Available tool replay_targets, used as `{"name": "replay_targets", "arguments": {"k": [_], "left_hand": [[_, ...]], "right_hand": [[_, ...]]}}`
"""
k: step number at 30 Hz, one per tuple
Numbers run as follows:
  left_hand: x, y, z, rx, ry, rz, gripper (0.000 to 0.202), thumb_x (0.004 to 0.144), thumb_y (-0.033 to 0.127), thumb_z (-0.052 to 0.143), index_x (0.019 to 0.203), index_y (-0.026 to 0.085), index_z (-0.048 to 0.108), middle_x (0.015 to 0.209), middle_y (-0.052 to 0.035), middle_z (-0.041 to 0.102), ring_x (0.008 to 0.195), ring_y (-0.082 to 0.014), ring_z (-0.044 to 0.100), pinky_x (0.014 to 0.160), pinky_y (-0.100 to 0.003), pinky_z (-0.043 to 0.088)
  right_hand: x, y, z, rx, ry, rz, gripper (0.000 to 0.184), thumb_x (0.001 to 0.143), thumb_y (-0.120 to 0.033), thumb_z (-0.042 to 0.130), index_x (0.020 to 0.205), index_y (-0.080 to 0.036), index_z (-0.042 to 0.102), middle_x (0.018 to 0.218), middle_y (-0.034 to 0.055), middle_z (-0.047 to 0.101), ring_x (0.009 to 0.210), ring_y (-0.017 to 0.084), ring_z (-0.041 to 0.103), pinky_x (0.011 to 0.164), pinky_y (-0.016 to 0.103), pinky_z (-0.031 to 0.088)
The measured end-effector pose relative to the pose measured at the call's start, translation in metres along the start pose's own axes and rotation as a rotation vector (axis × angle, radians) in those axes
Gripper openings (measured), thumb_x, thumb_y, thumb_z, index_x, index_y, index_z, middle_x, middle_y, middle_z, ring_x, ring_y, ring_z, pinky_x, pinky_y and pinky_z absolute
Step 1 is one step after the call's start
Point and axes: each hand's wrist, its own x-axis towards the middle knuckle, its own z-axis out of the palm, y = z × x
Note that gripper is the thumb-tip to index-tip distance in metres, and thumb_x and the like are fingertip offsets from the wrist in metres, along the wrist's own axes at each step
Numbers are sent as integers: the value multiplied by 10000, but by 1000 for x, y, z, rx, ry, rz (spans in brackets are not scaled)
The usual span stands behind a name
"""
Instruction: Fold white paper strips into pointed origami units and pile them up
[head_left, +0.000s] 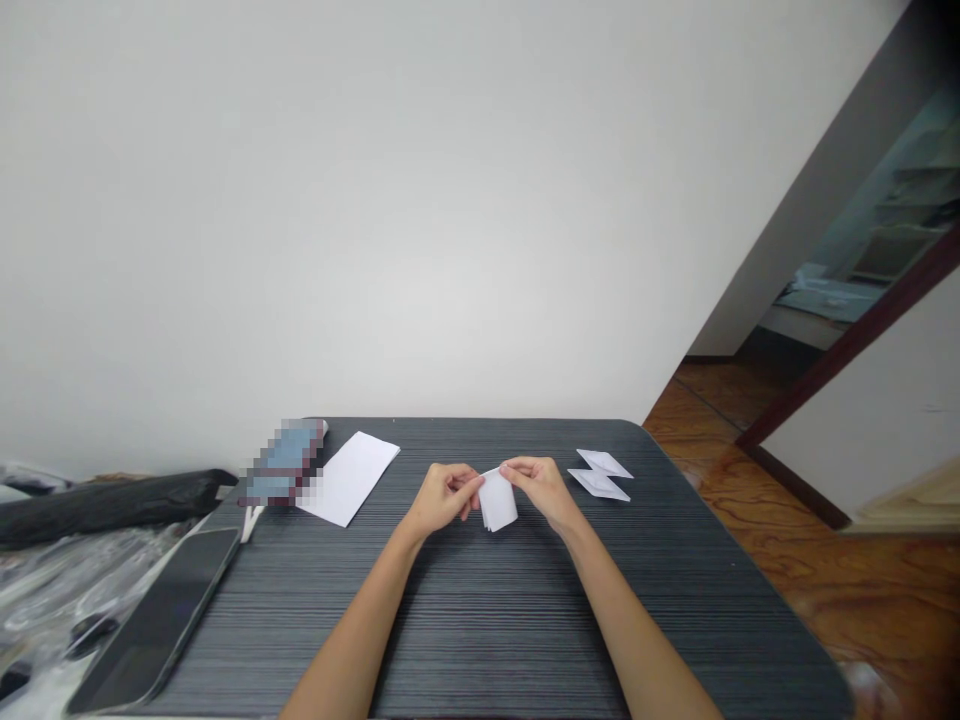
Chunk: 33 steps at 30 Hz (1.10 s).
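Between my two hands is a small folded sheet of white paper (498, 502), held up with its layered lower edge hanging loose. My left hand (448, 495) pinches its upper left corner between thumb and fingers. At the upper right corner, my right hand (538, 483) grips it the same way. To the right on the table lie two folded paper pieces with pointed ends, a farther one (604, 463) and a nearer one (599, 485). Flat white paper (352, 478) rests to the left of my left hand; whether it is one sheet or a stack I cannot tell.
The dark, striped table (480, 620) stands against a white wall (450, 200). A blurred-out blue and red item (285, 462) sits at its back left. A phone or tablet (161, 615) lies along the left edge. Beyond are a black bundle (112, 505) and clear plastic (82, 590).
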Motion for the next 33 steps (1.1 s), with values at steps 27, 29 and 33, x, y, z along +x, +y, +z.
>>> {"name": "replay_targets", "arguments": {"k": [27,29,33], "left_hand": [[-2,14,-6,470,-3,187,366,827,284,352,548,131,533,473,16,485,450,-66,395,503,-185,315],[-2,14,-5,440,28,175,365,821,289,364,527,132,513,470,19,489,446,-64,399,501,-183,321],[-1,14,-4,362,49,166,352,812,287,381,524,130,509,469,17,504,444,-61,415,497,-179,338]], "right_hand": [[-10,-14,-12,-415,-71,-259,134,716,-287,534,797,-183,517,724,4,573,652,124,524,628,249,406],[-7,-12,-9,-254,-89,-186,205,691,-295,559,852,-170,529,769,21,593,685,130,549,640,252,425],[-3,-7,-3,-115,-104,-74,191,701,-318,533,676,-137,587,642,23,602,629,139,552,604,255,422]]}}
